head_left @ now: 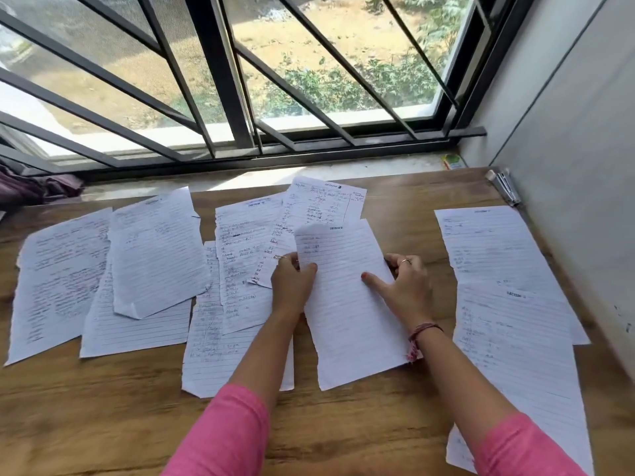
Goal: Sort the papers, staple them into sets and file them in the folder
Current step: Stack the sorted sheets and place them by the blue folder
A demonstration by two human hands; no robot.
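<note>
Left hand (292, 280) pinching left edge of lined, torn-edged sheet (347, 304). Right hand (405, 286) gripping right edge, forefinger flat on top. Wood-grain table (343, 424) underneath.

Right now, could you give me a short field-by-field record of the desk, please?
surface: wooden table under a barred window
papers: lined sheets spread across it, many overlapping
held sheet: both hands on it
left hand: grips its left edge
right hand: thumb on its face, fingers at its right edge
stapler: far right corner, untouched
folder: not in view
</note>
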